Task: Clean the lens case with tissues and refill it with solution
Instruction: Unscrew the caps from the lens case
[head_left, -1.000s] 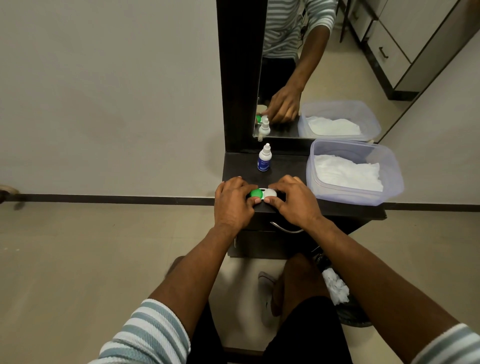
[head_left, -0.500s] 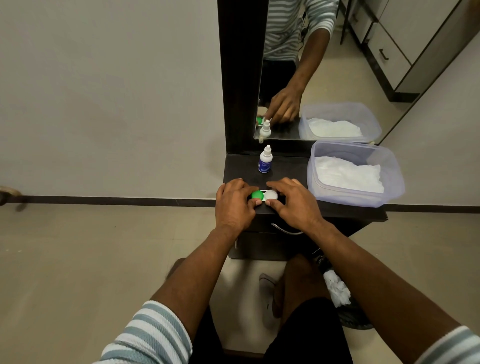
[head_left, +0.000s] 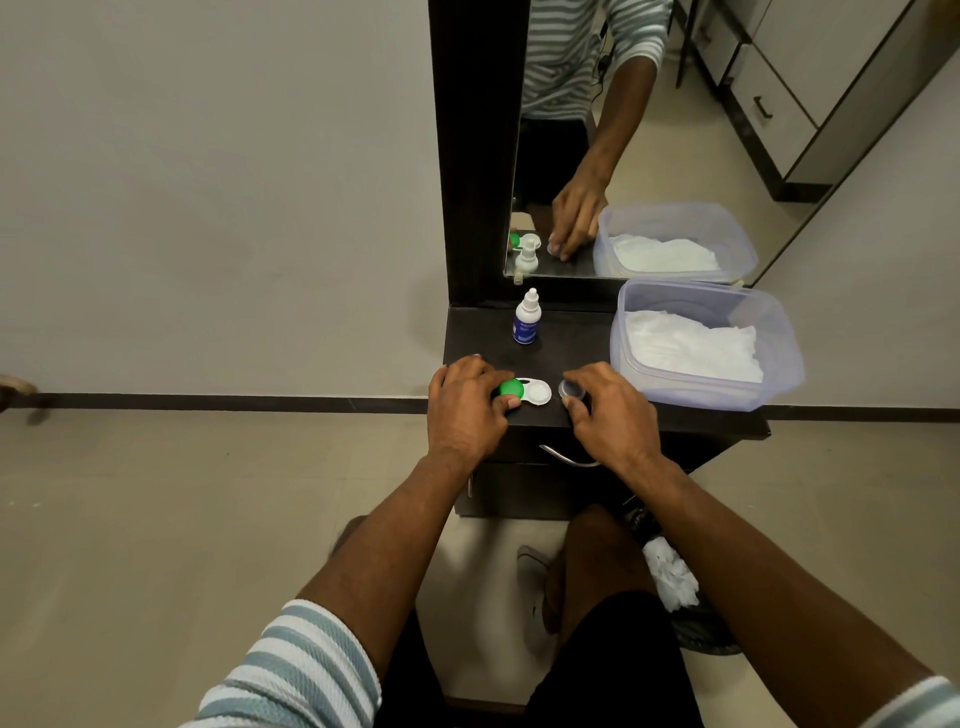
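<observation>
While sitting at a dark dresser (head_left: 571, 343) fronting a mirror (head_left: 623, 156), left hand (head_left: 467, 410) is gripping the lens case (head_left: 524, 392) at its green cap; right hand (head_left: 610, 415) is pinching the removed clear cap (head_left: 570, 388) beside it. Solution bottle (head_left: 527, 318) and tissue tub (head_left: 779, 353) are sitting behind.

The only print in view is on the small solution bottle (head_left: 525, 323), which stands upright just behind the lens case (head_left: 530, 391). Its blue label carries a few lines of pale lettering, too small and blurred to read. Nothing else shows any text, brand, number or sign.
</observation>
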